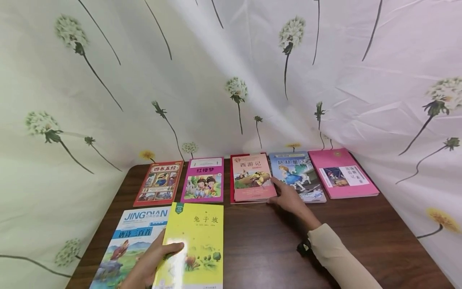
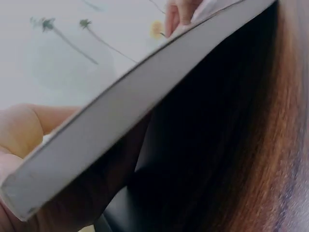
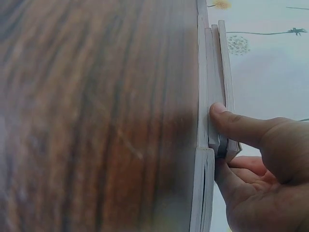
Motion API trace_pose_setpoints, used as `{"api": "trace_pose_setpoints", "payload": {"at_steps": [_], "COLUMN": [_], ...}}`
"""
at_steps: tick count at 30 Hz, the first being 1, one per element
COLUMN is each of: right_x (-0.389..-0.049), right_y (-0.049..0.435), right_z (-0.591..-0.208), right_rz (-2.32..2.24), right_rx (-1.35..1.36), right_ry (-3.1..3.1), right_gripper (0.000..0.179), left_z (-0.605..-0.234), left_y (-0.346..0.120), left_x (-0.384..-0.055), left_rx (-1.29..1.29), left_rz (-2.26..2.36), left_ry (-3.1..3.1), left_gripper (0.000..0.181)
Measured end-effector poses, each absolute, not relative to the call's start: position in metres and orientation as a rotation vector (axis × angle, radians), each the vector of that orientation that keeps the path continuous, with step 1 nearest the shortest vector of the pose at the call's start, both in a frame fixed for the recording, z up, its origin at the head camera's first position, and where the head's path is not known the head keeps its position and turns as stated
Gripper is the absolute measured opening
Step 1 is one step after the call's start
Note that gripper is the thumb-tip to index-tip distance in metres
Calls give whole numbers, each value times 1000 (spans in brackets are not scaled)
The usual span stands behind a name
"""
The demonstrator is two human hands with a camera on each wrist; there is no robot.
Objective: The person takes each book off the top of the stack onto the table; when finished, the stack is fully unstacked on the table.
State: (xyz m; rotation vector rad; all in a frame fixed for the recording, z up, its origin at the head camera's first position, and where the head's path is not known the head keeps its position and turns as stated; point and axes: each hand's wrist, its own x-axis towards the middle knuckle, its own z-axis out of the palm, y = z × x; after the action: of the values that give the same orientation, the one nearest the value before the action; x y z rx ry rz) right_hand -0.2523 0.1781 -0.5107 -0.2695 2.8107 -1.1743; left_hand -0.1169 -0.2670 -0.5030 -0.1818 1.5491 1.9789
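Holding yellow book (image 1: 203, 237) in left hand (image 1: 149, 257), with thumb on cover and fingers beneath, raised over left part of table (image 1: 263, 245). Partly overlapping blue-and-white book (image 1: 120, 245), lying near table's left edge. Pinching peach book (image 1: 252, 180) near its near-right corner in right hand (image 1: 288, 200), with thumb on the page-edge side. Resting on red book (image 1: 232, 188), close to table's far edge, about midway between far corners. Also showing along far edge: orange-red book (image 1: 159, 182) by far-left corner, purple book (image 1: 203, 176) just beside, blue book (image 1: 301, 172) right of the peach one, dark pink book (image 1: 344, 174) at far-right corner. Hanging behind: white cloth (image 1: 195, 88) with dandelion print.
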Motion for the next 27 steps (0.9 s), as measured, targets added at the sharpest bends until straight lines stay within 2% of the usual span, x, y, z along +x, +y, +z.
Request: {"api": "trace_pose_setpoints", "payload": {"at_steps": [6,9,13,16,22,27], "right_x": [-252,-252,-252,-252,-252,-252], "right_y": [178,178,178,178,178,178], "right_z": [-509,-509,-510,-510,-509,-509], "right_rz": [-1173,-1185,-1197,-1200,-1206,-1214], "right_rx": [-279,-269,-260,-260,-252,-251], "right_ry": [2814,2804,2793,2792,2787,2781], "right_gripper": [90,90,90,90,90,90], "left_z": [-501,-496,-488,-481,-473,-478], "left_y": [-248,-241,-236,-231,-216,-207], "left_x": [-116,-115,-116,-115,-106,-99], "left_rx": [-431,-464,-362,-301,-84,150], "left_rz": [1653,1368,1060,897,804,767], "left_ry": [2160,2411,2578,2649,2792,2767], "left_gripper": [74,75,95,104,92,100]}}
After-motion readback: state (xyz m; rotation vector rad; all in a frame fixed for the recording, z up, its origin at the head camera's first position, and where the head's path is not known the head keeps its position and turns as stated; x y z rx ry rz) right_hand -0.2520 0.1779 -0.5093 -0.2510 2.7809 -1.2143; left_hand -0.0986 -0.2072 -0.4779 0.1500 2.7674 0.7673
